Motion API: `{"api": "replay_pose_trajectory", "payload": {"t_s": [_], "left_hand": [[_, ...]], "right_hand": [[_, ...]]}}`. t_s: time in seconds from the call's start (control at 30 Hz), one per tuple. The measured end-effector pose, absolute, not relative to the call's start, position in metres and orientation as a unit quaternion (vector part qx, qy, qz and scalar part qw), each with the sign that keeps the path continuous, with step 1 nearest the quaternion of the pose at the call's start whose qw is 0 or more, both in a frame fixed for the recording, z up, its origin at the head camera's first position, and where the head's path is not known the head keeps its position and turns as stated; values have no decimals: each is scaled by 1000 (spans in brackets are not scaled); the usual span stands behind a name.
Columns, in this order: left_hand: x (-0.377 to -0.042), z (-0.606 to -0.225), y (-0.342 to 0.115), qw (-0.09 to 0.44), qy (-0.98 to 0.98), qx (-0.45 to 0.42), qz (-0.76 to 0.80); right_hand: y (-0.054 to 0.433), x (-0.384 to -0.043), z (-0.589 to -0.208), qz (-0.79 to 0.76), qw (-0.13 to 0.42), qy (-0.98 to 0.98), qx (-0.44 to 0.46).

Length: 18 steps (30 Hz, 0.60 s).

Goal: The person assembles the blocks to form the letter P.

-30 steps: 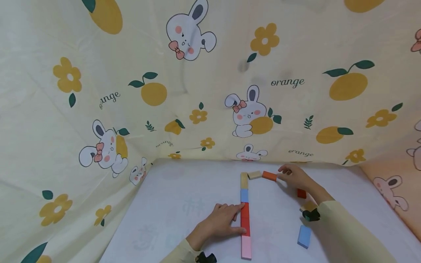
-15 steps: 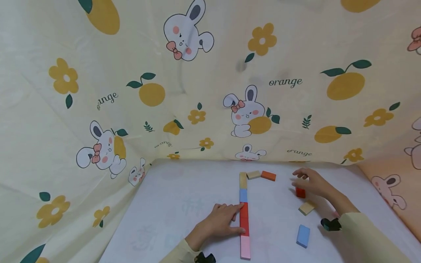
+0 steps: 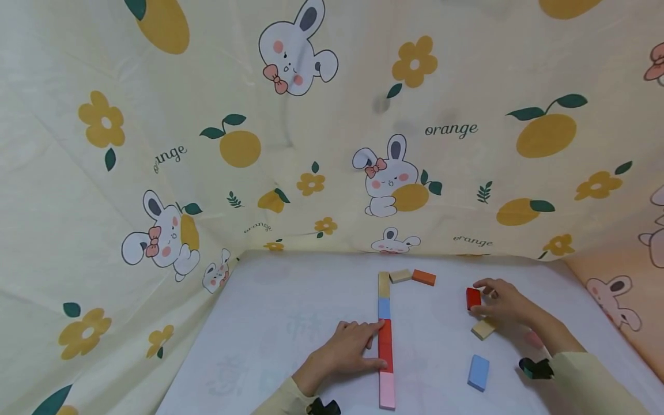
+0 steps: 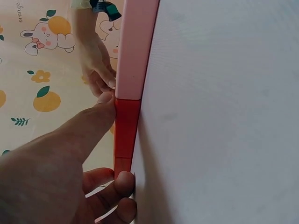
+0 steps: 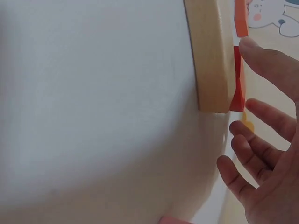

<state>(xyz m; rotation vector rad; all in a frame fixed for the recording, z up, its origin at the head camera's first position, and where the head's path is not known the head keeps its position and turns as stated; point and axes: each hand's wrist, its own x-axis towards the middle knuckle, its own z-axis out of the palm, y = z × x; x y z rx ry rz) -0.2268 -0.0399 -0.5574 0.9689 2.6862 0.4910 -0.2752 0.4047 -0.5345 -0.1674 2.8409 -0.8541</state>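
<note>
Within Finger Span at the Table's Far Right

Pictured toward the far right corner of the white table [image 3: 436,340]: a red block [image 3: 473,298], just beyond and left of the right palm. Seemingly lying with long axis running between far and near edges, in line with the spread of thumb and index finger. Framed at the near end by the thumb and at the far end by the index finger of the right hand [image 3: 505,302], much the nearer of the two; cannot tell whether pinched yet or merely spanned, with remaining fingers loosely bent. Plain and bright red, smooth, oblong, crisp at the edges, darker on the side facing the wrist camera.

Close by, toward the near edge: a tan block [image 3: 483,329], then a blue block [image 3: 478,373]. Left, along the far edge: an orange block [image 3: 423,278]. Farther left, touched by the extended thumb and index finger of the left hand [image 3: 349,347], with nothing clasped: a straight block row [image 3: 385,346].
</note>
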Motion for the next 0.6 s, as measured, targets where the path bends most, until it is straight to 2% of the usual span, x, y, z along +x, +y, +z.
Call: {"api": "replay_pose_trajectory", "payload": {"t_s": [0.6], "left_hand": [[-227, -559, -38, 131, 922, 323, 168]], "right_hand": [[405, -271, -546, -285, 67, 955, -58]]}}
